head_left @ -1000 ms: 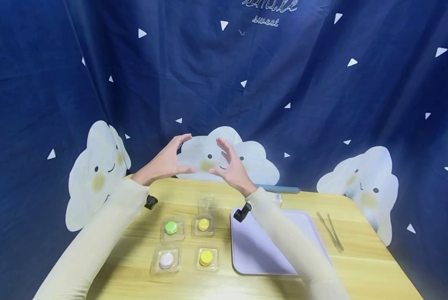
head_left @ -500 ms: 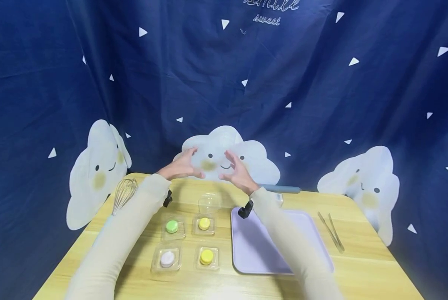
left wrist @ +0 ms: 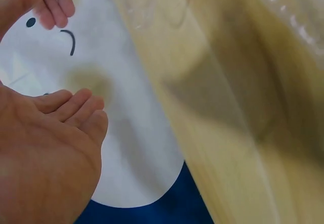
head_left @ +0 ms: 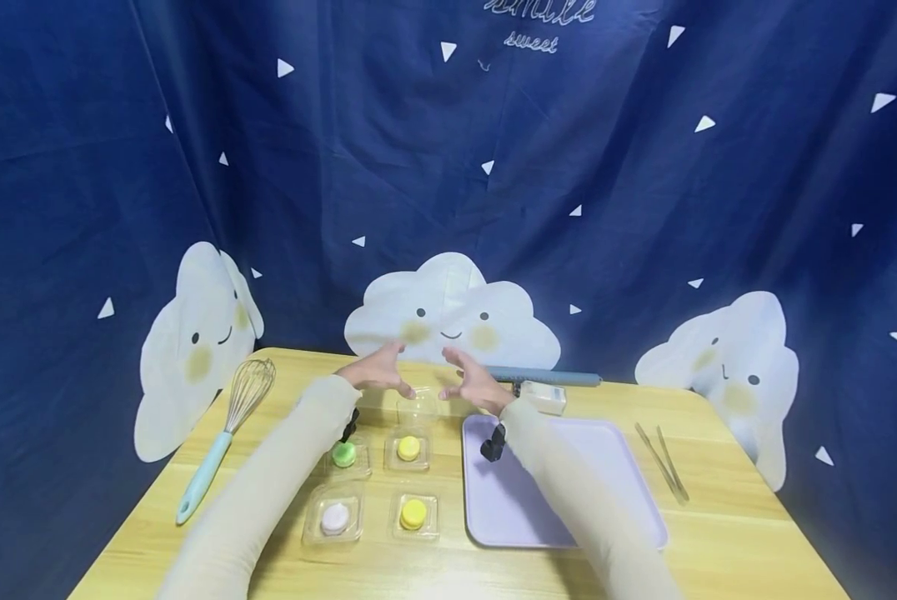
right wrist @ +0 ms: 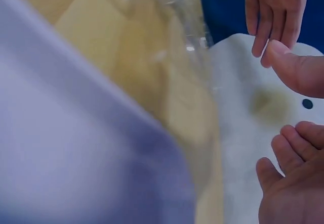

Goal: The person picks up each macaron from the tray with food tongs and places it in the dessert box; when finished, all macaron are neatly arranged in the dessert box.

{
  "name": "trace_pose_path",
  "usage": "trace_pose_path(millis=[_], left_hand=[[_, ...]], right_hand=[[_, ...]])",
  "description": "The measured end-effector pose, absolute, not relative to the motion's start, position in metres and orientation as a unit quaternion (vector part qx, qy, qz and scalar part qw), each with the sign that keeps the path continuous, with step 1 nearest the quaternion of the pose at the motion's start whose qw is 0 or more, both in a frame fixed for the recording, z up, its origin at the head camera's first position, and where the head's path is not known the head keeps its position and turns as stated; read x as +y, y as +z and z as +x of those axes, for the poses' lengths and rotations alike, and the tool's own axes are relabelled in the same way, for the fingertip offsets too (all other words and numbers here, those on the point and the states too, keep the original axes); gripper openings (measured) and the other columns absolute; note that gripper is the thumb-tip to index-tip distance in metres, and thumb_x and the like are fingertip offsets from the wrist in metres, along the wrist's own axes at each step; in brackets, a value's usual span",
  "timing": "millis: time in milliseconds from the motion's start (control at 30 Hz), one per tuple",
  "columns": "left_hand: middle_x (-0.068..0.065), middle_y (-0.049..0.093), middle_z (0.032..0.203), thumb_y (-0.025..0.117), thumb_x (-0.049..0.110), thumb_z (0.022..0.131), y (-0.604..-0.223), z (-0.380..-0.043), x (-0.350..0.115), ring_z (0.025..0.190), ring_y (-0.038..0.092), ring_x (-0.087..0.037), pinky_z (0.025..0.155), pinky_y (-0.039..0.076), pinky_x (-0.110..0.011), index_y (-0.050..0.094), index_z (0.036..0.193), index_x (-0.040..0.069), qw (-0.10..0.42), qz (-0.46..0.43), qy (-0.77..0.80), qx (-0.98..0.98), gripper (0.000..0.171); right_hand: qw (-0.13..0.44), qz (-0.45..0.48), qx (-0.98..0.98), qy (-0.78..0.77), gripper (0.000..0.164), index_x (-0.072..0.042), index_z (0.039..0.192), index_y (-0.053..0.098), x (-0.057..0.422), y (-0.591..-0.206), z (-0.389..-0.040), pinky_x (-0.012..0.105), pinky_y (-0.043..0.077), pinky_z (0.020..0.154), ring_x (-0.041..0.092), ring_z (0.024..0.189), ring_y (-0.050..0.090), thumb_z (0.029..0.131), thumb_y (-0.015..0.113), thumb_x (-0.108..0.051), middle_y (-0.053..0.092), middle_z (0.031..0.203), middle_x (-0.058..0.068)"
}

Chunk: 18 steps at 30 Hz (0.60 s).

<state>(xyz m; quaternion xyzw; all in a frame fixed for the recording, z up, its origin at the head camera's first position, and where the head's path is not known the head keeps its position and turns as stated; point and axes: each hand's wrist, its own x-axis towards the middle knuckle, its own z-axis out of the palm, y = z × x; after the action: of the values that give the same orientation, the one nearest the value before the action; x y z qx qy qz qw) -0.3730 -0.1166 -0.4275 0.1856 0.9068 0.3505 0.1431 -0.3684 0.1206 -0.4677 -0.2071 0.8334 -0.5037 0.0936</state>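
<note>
My left hand [head_left: 377,369] and right hand [head_left: 477,383] hover apart over the far part of the table, palms facing, fingers loosely extended, holding nothing. Between and just below them is the raised clear lid [head_left: 417,406] of a plastic box with a yellow macaron [head_left: 408,448]. A green macaron [head_left: 344,454] sits in its box near my left wrist, partly covered by the wrist camera. Nearer the front are a white macaron [head_left: 335,518] and another yellow macaron [head_left: 413,514], each in a clear box. Both wrist views show relaxed fingers and bare palms.
A lilac tray [head_left: 486,500] lies under my right forearm. Behind it are a small white box [head_left: 544,397] and a blue-grey rod [head_left: 561,377]. Metal tongs [head_left: 662,465] lie at right, a whisk [head_left: 227,437] at left. A blue curtain [head_left: 418,150] hangs behind the table [head_left: 726,467].
Both hands have come down toward the table, the left also shifting right and the right slightly so. The whisk, hidden behind my left arm at first, is now in full view.
</note>
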Motion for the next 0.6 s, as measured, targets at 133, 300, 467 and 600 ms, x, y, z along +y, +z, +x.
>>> trace_pose_path(millis=[133,300,467,600], left_hand=[[-0.030,0.027,0.163,0.086,0.019,0.074,-0.434,-0.371,-0.113,0.151,0.029,-0.045,0.127,0.027,-0.054,0.022,0.155,-0.011,0.148,0.184,0.352,0.906,0.107],[-0.031,0.032,0.160,0.086,0.019,0.074,-0.437,-0.366,-0.111,0.146,0.038,-0.045,0.124,0.033,-0.054,0.025,0.154,-0.011,0.169,0.183,0.341,0.906,0.105],[-0.028,0.037,0.159,0.084,0.025,0.076,-0.437,-0.363,-0.112,0.145,0.040,-0.044,0.122,0.036,-0.055,0.028,0.154,-0.008,0.197,0.182,0.320,0.909,0.102],[-0.026,0.041,0.157,0.083,0.029,0.077,-0.436,-0.360,-0.112,0.144,0.042,-0.043,0.121,0.037,-0.055,0.032,0.153,-0.007,0.219,0.184,0.297,0.911,0.098]], right_hand=[[0.129,-0.219,0.839,-0.482,0.096,-0.002,0.158,0.025,0.121,-0.475,-0.365,0.058,0.023,0.127,0.040,0.153,0.030,0.079,0.079,0.001,0.031,0.165,0.020],[0.160,-0.229,0.848,-0.450,0.095,-0.002,0.158,0.027,0.118,-0.486,-0.365,0.061,0.021,0.127,0.039,0.152,0.032,0.078,0.079,0.001,0.033,0.164,0.018],[0.177,-0.240,0.855,-0.424,0.095,-0.003,0.157,0.030,0.114,-0.491,-0.366,0.060,0.021,0.127,0.037,0.152,0.033,0.075,0.079,0.001,0.035,0.163,0.018],[0.186,-0.251,0.857,-0.410,0.097,-0.005,0.156,0.032,0.112,-0.489,-0.365,0.061,0.022,0.127,0.037,0.152,0.034,0.074,0.082,-0.001,0.036,0.163,0.018]])
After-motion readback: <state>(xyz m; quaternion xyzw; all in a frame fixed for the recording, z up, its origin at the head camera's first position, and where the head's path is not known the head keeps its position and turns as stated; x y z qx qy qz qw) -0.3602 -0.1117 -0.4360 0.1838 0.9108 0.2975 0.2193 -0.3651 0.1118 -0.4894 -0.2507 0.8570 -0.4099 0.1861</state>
